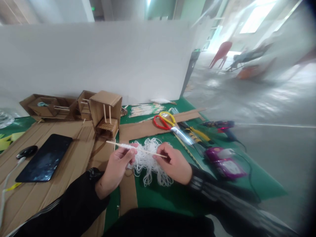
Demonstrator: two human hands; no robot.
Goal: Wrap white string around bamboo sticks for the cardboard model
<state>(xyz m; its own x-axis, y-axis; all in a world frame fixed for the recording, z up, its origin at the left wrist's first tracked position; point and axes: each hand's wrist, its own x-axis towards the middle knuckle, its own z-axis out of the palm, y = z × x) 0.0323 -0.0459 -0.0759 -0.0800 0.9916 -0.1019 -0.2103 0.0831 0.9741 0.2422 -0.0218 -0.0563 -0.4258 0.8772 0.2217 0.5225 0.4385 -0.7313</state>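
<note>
Pinched in the left hand [121, 158] and right hand [174, 162], a wooden stick [148, 152] hangs over tangled white string [150, 163]; scissors [181, 135] lie just beyond, near what seems a purple pouch [225, 163], blurred.

Stick: thin, pale wooden stick [148, 152], straight, held in the air by both your hands
Stick pose: near level, slight tilt, left end higher, right end lower and closer to you
Left grip: your left hand [118, 164] pinches it between thumb and fingers, just beside the wrap; bare left end sticks out past the hand
Right grip: your right hand [176, 164] has it by the right end
Wrap: white string winding [127, 146], tight coils packed around the left part only; rest bare
String: loose white string pile [148, 166], thin, tangled loops, on green tabletop [158, 199], below stick and between your hands
</note>
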